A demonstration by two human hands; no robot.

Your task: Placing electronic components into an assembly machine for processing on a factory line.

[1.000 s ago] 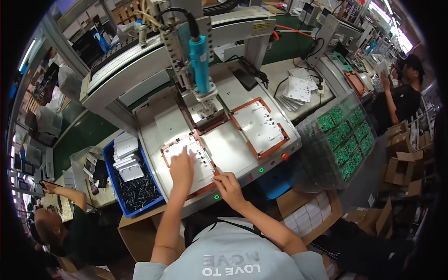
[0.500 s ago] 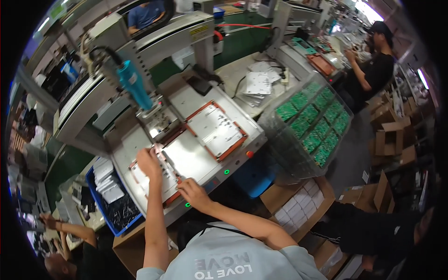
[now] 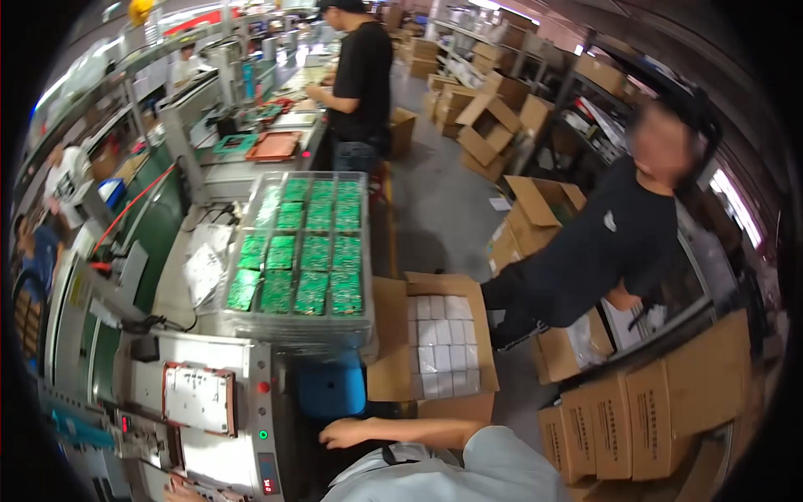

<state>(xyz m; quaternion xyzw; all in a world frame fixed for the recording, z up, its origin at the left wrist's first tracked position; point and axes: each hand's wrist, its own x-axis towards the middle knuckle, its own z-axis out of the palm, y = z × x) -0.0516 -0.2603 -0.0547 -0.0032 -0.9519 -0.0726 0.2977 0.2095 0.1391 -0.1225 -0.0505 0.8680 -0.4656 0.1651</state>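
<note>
My left hand (image 3: 181,490) is at the lower edge, beside the near end of the machine bed (image 3: 216,452). Only part of it shows, so its grip cannot be made out. My right hand (image 3: 341,432) hovers right of the machine's front panel, near a blue stool (image 3: 333,389). Its fingers are loosely bent and apart, with nothing seen in them. A white panel (image 3: 196,396) with small holes lies in an orange-edged fixture on the bed. The teal screwdriver unit (image 3: 82,428) of the machine is at the lower left.
A clear tray (image 3: 293,325) of green circuit boards stands ahead. Right of it, an open carton (image 3: 388,335) holds rows of small white boxes. A person in black (image 3: 598,243) stands at the right among cartons (image 3: 648,410). Another person (image 3: 362,75) works at the far bench.
My view has swung right, so the machine now sits at the lower left. My right hand has come off the near fixture and away from the bed; my left hand stays by the machine.
</note>
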